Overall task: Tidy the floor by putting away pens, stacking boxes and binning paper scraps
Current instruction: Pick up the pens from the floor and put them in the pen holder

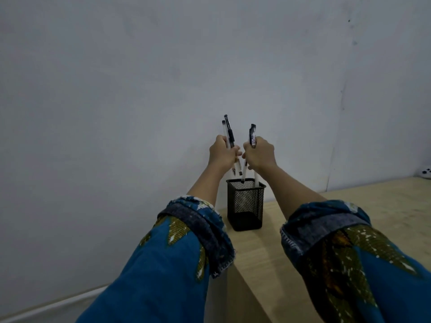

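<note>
Pens (229,134), light, stiff, slick, sit fisted mid-barrel in both hands: left hand (222,153), right hand (257,154), tips just above the cup (245,203) below.

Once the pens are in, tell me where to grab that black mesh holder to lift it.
Grip the mesh pen holder around its upper side walls, just under the rim, coming from the near side: it stands upright, close to the wall at the desk corner, and pens would likely block a top grasp.
</note>
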Demonstrator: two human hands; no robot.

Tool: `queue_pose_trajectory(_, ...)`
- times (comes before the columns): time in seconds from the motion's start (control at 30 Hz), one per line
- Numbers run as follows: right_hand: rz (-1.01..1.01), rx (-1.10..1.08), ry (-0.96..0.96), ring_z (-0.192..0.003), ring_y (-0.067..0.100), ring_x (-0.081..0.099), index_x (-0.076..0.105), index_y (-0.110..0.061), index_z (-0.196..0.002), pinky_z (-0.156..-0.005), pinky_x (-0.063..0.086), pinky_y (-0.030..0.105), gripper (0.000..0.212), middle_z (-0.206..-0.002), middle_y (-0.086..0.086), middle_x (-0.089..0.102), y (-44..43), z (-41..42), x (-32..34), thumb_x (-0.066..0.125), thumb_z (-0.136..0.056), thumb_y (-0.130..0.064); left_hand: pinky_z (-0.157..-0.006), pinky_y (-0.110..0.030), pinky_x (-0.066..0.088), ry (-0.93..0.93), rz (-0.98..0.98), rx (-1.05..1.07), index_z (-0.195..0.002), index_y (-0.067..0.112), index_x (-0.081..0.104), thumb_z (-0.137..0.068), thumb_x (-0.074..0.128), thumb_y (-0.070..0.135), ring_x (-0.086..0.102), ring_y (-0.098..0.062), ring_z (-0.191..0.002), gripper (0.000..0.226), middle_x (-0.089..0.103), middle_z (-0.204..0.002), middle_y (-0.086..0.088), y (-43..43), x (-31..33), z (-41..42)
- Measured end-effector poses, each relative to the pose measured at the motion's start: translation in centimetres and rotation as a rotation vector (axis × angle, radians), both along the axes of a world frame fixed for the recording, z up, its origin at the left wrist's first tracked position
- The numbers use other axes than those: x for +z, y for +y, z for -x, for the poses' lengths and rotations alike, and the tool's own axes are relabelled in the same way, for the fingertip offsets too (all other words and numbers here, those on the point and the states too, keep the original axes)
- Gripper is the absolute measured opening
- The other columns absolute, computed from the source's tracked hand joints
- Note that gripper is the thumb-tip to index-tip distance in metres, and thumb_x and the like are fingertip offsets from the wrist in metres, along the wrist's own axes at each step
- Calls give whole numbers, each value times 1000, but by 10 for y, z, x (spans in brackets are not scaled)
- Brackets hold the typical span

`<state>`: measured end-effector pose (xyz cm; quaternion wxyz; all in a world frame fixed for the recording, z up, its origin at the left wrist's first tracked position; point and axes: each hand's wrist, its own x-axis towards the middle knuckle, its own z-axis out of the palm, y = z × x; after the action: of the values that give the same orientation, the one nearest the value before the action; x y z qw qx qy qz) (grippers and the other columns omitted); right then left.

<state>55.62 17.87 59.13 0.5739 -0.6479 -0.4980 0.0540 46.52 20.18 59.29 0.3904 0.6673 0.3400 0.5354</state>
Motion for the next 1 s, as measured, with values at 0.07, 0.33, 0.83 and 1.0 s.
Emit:
queue_pose_trajectory(0.07,-48,-4,20,-97,40,64,49,-9,-93,-83,54,54,14,-109,26,62,7,-5,0,41,-94,-20,-63,-25,53,42,24,-28,-109,7,42,-94,52,0,61,-14,-72,19,55,-102,-9,8,-5,-6)
queue_pose_trajectory(0.33,-26,-13,82,-93,39,65,51,-7,-94,-82,55,53,18,-106,23,64,21,-13,-9,40,-92,-21,-86,-42,56,292,31,-16,-111,8,40,-80,62,2,58,-27,-91,39,54,-99,-10,17,-21,-7)
queue_pose_trajectory(0.83,66,-129,-235,-113,30,51,54,-6,-119,-94,39,39,46,-119,12,59,4,-4,-23,37,-97,-42,-95,-25,38,210,-16,-4,-138,10,45,-93,53,36,49,-20,-125,52,49,-141,-8,10,-22,11)
queue_pose_trajectory(1.0,27,-225,-660,-131,30,35,46,-8,-132,-107,24,44,49,-136,11,51,-4,13,-10,35,-98,-42,-98,-29,43,266,-326,245,-130,10,53,-98,43,22,53,-19,-119,36,57,-131,-8,1,-17,34)
